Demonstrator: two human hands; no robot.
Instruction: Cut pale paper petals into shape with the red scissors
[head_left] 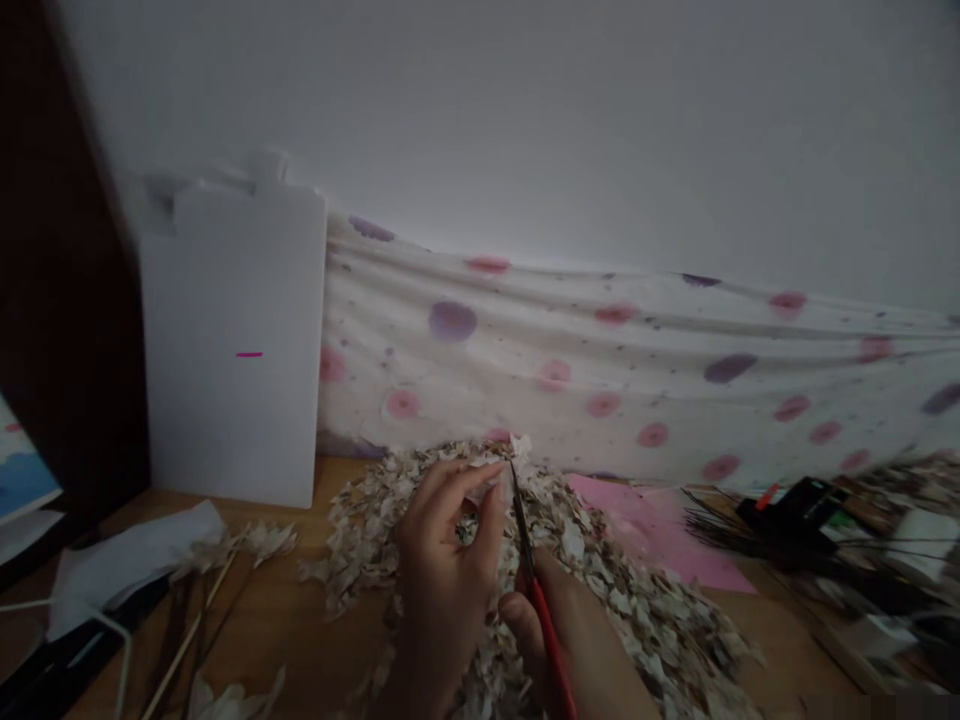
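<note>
The left hand (450,530), fingers curled together, pinches a thin pale petal (480,490) over the petal heap (630,590) on the worktop (322,640), probably steadying it beside the blade. The right hand (555,605) closes round red-handled scissors (541,605), seemingly for fine control.

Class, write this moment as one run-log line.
Left hand: pinching pale piece | Right hand: holding red-handled tool, dark tip near left fingertips | Below: pale flake pile on wooden table
</note>
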